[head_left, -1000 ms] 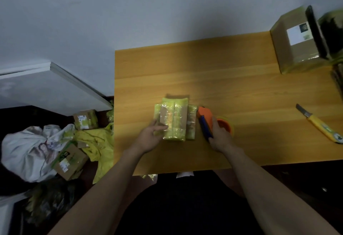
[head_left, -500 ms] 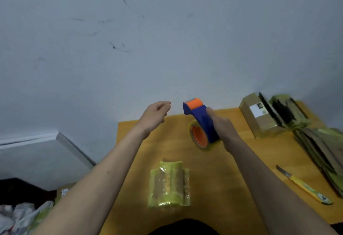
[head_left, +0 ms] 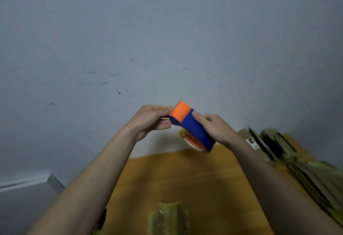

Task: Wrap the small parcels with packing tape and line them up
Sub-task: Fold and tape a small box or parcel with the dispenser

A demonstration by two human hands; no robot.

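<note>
- Two hands work raised above the tabletop point(head_left: 185, 175): left hand point(head_left: 148, 121) pinches at the tape dispenser point(head_left: 191, 127) mouth; draw the tape end out straight.
- Right hand point(head_left: 217, 128) grips the dispenser body; steady it.
- Parcel point(head_left: 169, 220) lies near, below.
</note>
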